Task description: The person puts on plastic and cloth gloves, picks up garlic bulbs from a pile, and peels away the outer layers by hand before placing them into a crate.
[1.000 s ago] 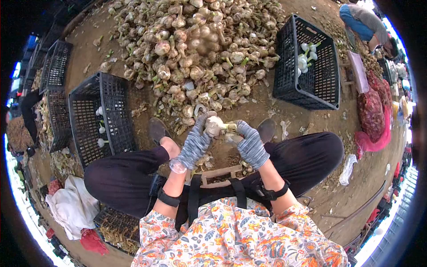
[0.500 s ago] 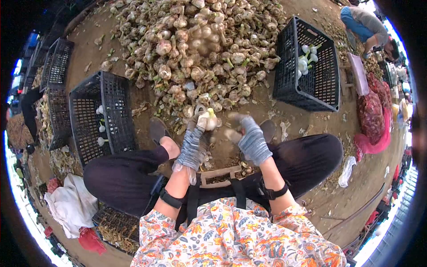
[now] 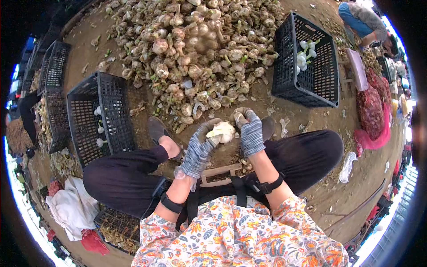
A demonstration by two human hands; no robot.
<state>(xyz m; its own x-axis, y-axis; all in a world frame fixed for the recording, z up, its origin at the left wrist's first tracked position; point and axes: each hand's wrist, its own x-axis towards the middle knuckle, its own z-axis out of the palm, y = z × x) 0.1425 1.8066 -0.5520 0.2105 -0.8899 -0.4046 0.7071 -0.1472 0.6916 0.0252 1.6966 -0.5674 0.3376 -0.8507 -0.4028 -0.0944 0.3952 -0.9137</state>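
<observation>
While seated low over bare earth, knees spread wide:

1. Garlic bulb [image 3: 223, 131]: pale, partly skinned, held in the air between the knees, just short of the heap's near edge.
2. Left hand [image 3: 198, 149]: grey knitted glove, fingers curled shut around the bulb's left and under side.
3. Right hand [image 3: 251, 133]: matching glove, fingers bent closed against the bulb's right side, thumb up over its top. Both hands touching the bulb, nearly meeting around it.
4. Heap of unpeeled garlic [image 3: 200, 49]: soiled, stalks on, spread over the ground ahead of the feet.
5. Black plastic crate [image 3: 113, 111]: left of the heap, beside the left knee, with a few white bulbs [image 3: 101, 142] on its floor.
6. Second black plastic crate [image 3: 284, 66]: right of the heap, with a small cluster of cleaned bulbs [image 3: 304, 55] inside.
7. Wooden stool [image 3: 218, 171]: below the hands, close to the lap.
8. Red mesh sacks [image 3: 371, 111]: filled, far right.
9. White cloth [image 3: 71, 207]: crumpled, behind the left thigh.
10. Another person [image 3: 362, 20]: bent over, far upper right, well apart.
</observation>
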